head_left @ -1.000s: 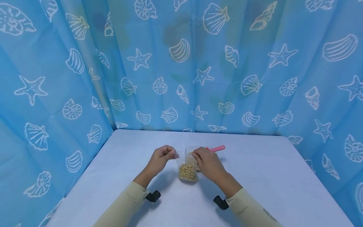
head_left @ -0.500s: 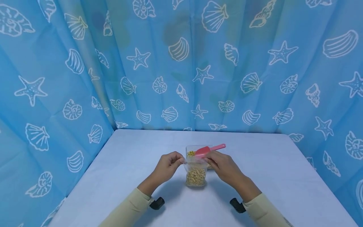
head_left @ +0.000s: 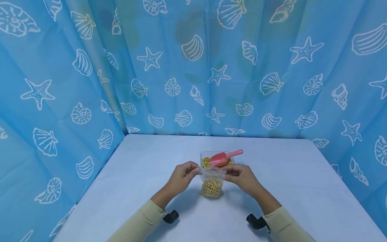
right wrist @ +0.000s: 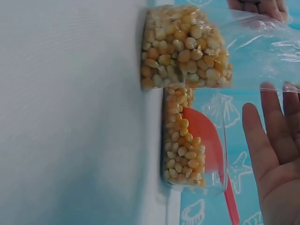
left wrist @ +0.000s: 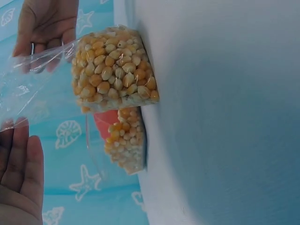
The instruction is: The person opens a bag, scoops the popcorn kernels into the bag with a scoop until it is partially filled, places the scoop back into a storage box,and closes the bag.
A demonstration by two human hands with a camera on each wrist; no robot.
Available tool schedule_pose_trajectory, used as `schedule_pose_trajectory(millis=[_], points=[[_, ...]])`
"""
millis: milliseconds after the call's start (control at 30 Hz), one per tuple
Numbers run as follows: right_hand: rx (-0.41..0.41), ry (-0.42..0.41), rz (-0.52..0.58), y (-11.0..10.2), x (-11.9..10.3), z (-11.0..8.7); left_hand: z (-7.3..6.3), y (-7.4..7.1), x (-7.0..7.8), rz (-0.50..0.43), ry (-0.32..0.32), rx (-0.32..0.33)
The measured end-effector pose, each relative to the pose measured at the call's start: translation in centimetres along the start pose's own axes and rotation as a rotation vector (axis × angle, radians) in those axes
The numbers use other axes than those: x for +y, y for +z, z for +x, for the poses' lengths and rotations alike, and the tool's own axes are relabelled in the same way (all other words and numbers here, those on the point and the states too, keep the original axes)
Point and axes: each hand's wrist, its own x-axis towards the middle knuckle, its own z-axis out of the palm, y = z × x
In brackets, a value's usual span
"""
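A clear plastic zip bag (head_left: 212, 187) with corn kernels in its lower part is upright in front of me, its base at or close to the tabletop. My left hand (head_left: 180, 179) pinches the left edge of its mouth. At the opposite edge, my right hand (head_left: 243, 178) pinches the plastic between thumb and fingers. The mouth is spread between the two hands. Just behind the bag stands a clear container (right wrist: 216, 140) holding more kernels. A pink-red scoop (head_left: 219, 159) lies in it, handle sticking out over the right rim.
A white-covered table (head_left: 157, 151) carries these things. Blue curtains (head_left: 193, 84) with shell and starfish prints rise behind the table and at both sides. A black wrist mount (head_left: 170, 216) sits at the left cuff, another black mount (head_left: 256, 222) at the right cuff.
The bag and both hands have shifted right. My right hand has moved away from my left, so the bag's mouth is wider, and the scoop and container behind show more.
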Motion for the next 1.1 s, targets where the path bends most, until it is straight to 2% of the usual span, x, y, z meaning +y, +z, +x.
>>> schedule_pose_trajectory(millis=[200,300,467,633,833,1100], points=[[0.044,-0.001,-0.05,0.4,0.0,-0.2,-0.7,-0.5,2.3,-0.025,-0.038,-0.023],[0.059,0.008,-0.063,0.5,-0.1,-0.3,-0.6,-0.6,2.0,-0.037,-0.045,-0.045],[0.081,0.03,-0.091,0.4,-0.3,-0.5,-0.4,-0.5,1.6,-0.039,0.001,-0.059],[0.105,0.064,-0.095,0.3,-0.4,-0.8,-0.4,-0.4,2.0,-0.011,0.041,-0.035],[0.125,0.093,-0.122,0.1,-0.4,-0.9,-0.5,-0.1,2.8,0.013,0.04,-0.005],[0.11,0.028,-0.148,0.3,-0.3,-0.7,-0.6,0.2,2.9,0.051,0.078,0.056]])
